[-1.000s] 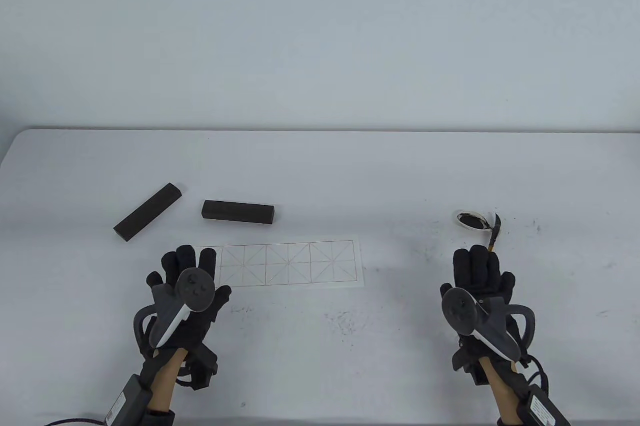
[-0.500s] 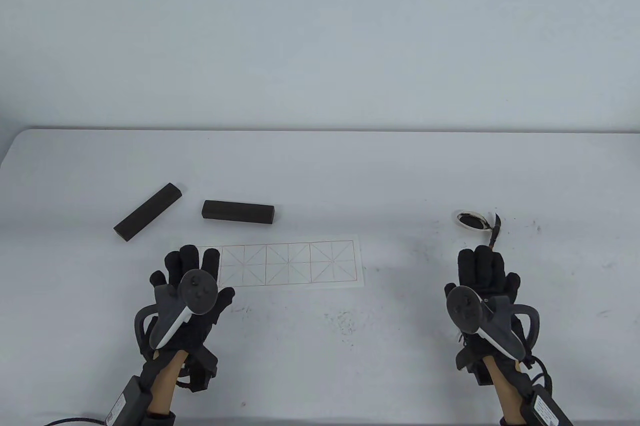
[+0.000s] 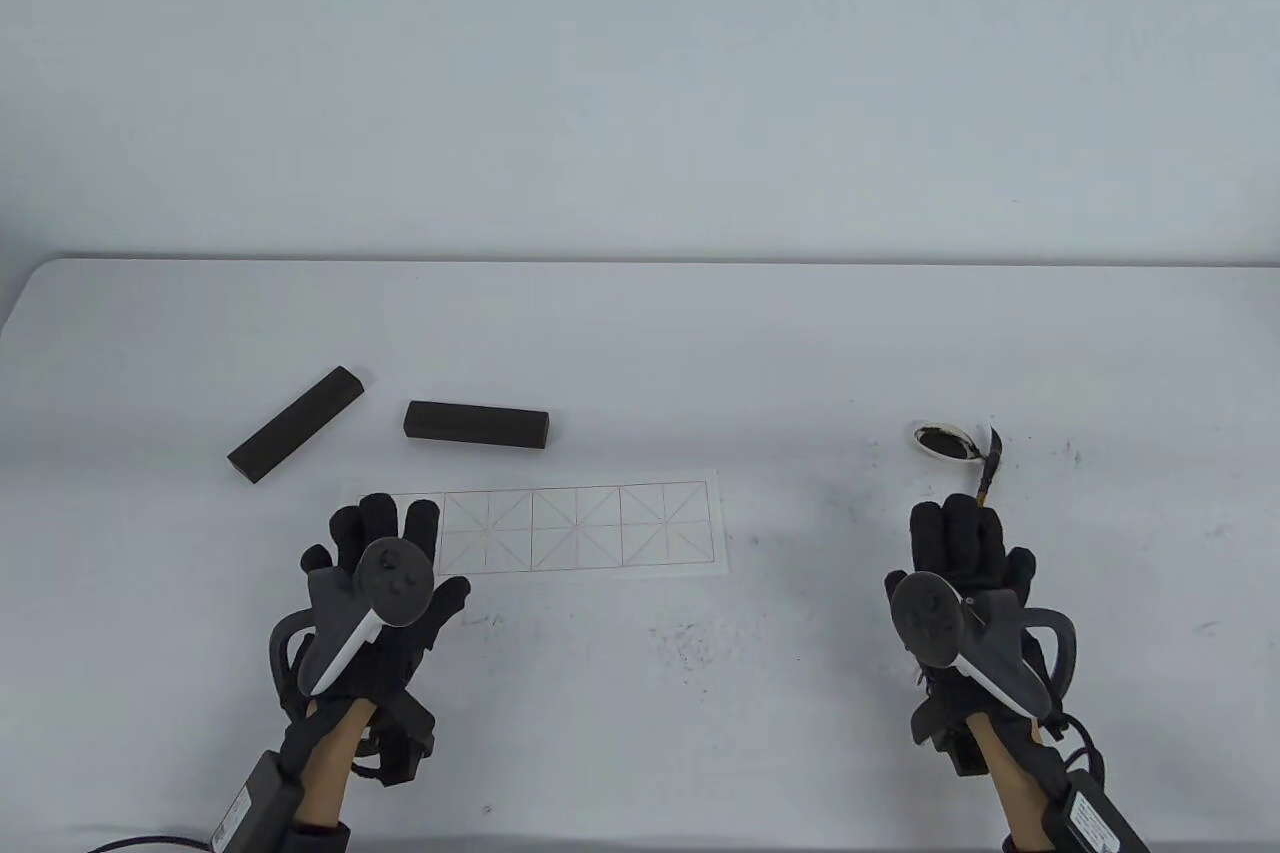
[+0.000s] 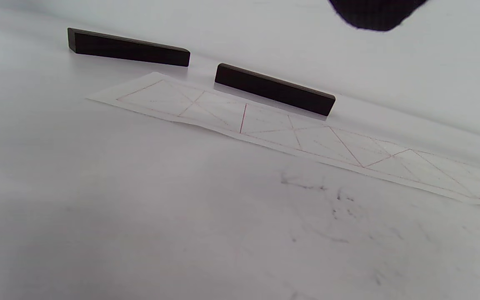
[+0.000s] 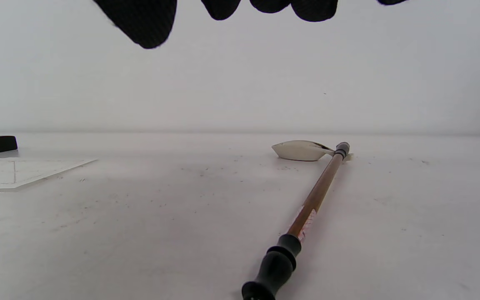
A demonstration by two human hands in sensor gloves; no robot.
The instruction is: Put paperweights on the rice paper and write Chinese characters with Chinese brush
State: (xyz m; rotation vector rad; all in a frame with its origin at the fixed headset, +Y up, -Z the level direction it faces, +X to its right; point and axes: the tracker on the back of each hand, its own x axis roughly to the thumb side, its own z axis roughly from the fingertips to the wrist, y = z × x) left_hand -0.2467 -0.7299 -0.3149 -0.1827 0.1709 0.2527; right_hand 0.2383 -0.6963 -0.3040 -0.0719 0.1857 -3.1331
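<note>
White bench [image 3: 640, 343], matte, smudged with grey ink specks. Rice paper [image 3: 580, 525]: thin long strip printed with red grid squares and diagonals, lying flat, long axis 9-to-3. Its 9 o'clock end sits under the left hand [image 3: 385, 563].

Two paperweights, dark rectangular bars, both off the paper on the far side. Left paperweight [image 3: 296, 424] runs from 8 to 2 o'clock. Right paperweight [image 3: 477, 424] lies roughly 9-to-3, parallel to the strip and close to its far edge.

Brush [image 5: 306, 216]: brown shaft, black end cap at the near end, shaft pointing to about 1 o'clock, head end at a small white ink dish [image 3: 942, 441].

Left hand: fingers spread straight, grasping nothing. Right hand [image 3: 965, 558]: fingers extended over the brush's near end, above the shaft, not gripping it in the right wrist view.
</note>
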